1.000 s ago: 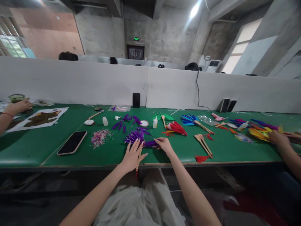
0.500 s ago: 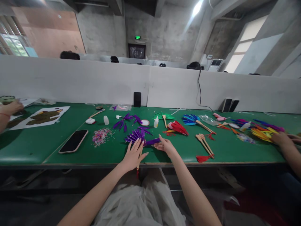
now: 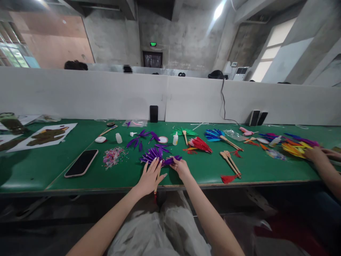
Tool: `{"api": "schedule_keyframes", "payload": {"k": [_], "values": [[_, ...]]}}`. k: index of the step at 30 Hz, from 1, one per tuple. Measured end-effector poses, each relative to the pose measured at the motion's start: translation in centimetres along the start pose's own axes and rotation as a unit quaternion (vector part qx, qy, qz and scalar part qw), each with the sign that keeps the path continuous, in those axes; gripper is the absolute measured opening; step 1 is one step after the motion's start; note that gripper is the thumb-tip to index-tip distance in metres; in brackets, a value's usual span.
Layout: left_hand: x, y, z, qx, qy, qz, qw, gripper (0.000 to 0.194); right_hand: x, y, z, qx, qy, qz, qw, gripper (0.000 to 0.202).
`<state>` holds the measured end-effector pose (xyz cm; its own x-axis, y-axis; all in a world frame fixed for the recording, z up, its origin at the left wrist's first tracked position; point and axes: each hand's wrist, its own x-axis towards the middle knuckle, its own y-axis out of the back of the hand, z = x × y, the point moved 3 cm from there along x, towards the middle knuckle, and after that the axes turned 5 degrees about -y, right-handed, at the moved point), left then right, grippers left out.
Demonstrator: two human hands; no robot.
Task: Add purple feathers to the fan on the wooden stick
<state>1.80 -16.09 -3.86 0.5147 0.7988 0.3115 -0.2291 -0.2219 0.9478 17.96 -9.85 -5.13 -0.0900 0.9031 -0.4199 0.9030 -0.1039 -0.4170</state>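
Note:
A purple feather fan lies near the table's front edge, its wooden handle pointing toward me. My left hand rests spread over the fan's base and the top of the handle. Just right of it, my right hand has its fingers closed on a purple feather at the fan's right side. Loose purple feathers lie behind the fan, beside a round white lid and a small glue bottle.
A phone and colourful bits lie left. Green, red and blue feather fans and wooden handles lie right. Another person's hand touches yellow feathers.
My right hand has moved slightly left, its fingers now closed on the purple feather. My left hand stays on the fan. The other person's hand at the far left has gone from view.

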Motion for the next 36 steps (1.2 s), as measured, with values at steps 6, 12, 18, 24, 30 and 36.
{"api": "schedule_keyframes", "payload": {"k": [6, 12, 18, 24, 30, 36], "values": [[0.1, 0.1, 0.0, -0.008, 0.003, -0.007, 1.000, 0.066, 0.1, 0.1, 0.2, 0.005, 0.010, -0.022, 1.000, 0.031], [0.0, 0.2, 0.0, -0.016, 0.004, -0.007, 1.000, 0.064, 0.2, 0.0, 0.4, 0.005, 0.022, -0.024, 0.999, 0.031], [0.1, 0.5, 0.2, -0.019, 0.008, -0.012, 1.000, 0.065, -0.1, -0.5, 0.3, 0.005, 0.021, -0.011, 1.000, 0.031], [0.0, 0.9, 0.7, -0.013, 0.012, -0.020, 1.000, 0.066, -0.1, -0.7, 0.3, 0.001, 0.000, 0.006, 1.000, 0.031], [-0.1, 1.2, 1.0, -0.009, 0.004, -0.008, 1.000, 0.062, 0.5, -0.6, 0.3, -0.014, -0.020, 0.031, 0.999, 0.031], [0.5, 1.9, 0.7, 0.003, -0.006, 0.032, 0.999, 0.044, 0.7, -0.4, 0.4, -0.018, -0.016, 0.047, 0.999, 0.032]]}}
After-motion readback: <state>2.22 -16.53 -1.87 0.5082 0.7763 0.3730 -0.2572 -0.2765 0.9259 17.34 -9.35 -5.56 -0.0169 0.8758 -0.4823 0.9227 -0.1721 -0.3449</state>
